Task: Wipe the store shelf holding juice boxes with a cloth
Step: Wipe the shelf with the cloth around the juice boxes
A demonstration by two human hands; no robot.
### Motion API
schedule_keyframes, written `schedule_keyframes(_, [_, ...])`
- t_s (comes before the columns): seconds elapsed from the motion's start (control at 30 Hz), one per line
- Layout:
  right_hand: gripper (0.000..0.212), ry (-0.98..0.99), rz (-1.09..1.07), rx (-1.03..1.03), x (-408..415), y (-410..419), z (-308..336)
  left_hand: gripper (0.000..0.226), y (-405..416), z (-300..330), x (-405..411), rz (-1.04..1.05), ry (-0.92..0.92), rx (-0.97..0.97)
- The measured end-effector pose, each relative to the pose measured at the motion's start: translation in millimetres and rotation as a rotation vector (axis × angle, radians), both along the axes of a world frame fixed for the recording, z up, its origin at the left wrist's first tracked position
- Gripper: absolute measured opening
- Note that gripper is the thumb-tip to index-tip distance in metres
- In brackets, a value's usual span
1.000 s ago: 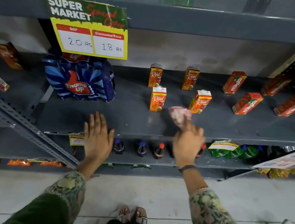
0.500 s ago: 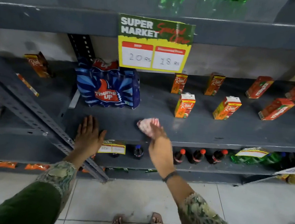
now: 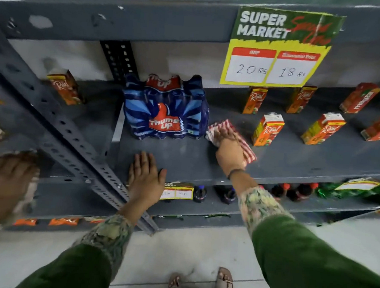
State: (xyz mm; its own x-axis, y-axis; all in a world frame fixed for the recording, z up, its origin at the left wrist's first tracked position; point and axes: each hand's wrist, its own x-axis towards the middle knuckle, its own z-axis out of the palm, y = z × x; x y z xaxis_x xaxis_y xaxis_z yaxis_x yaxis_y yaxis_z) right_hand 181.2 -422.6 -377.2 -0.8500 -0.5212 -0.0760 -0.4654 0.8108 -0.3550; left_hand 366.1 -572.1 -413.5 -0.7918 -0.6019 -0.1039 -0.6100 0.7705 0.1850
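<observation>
The grey metal shelf carries several orange Real juice boxes and red Maaza boxes standing upright. A red-and-white striped cloth lies flat on the shelf between the blue Thums Up pack and the nearest juice box. My right hand presses down on the cloth, fingers spread over it. My left hand rests flat on the shelf's front edge, fingers apart and holding nothing.
A slanted perforated steel brace crosses the shelf's left side. A price sign hangs from the shelf above. Another person's blurred hand is at the far left. Soda bottles fill the lower shelf.
My right hand moved the cloth leftwards and deeper onto the shelf, beside the Thums Up pack, and now lies flat on it. The view shifted left. Another hand appeared at far left.
</observation>
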Motion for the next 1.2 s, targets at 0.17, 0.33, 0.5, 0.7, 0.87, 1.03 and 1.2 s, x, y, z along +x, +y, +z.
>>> schedule_keyframes(0.17, [0.07,0.034,-0.014,-0.016,86,8,-8,0.066,1,1,2,-0.013,-0.006,0.006])
schedule_keyframes(0.33, [0.063,-0.119,-0.074,-0.251,92,7,4,0.065,-2,10,2,-0.038,-0.035,0.084])
schedule_keyframes(0.5, [0.073,0.081,-0.432,-0.161,64,58,3,0.064,-8,10,29,-0.086,0.032,0.047])
schedule_keyframes(0.7, [0.074,0.012,0.235,-0.097,92,20,-4,0.059,-10,6,29,-0.098,0.096,0.089])
schedule_keyframes(0.87, [0.074,0.132,0.019,-0.179,90,-3,1,0.069,-10,2,31,-0.098,0.078,0.025])
schedule_keyframes(1.03, [0.072,0.088,0.197,-0.026,99,-26,-3,0.068,-9,4,29,-0.044,0.225,0.171])
schedule_keyframes(1.2, [0.061,-0.067,0.652,-0.098,118,-15,10,0.065,-12,6,34,-0.003,0.375,0.342])
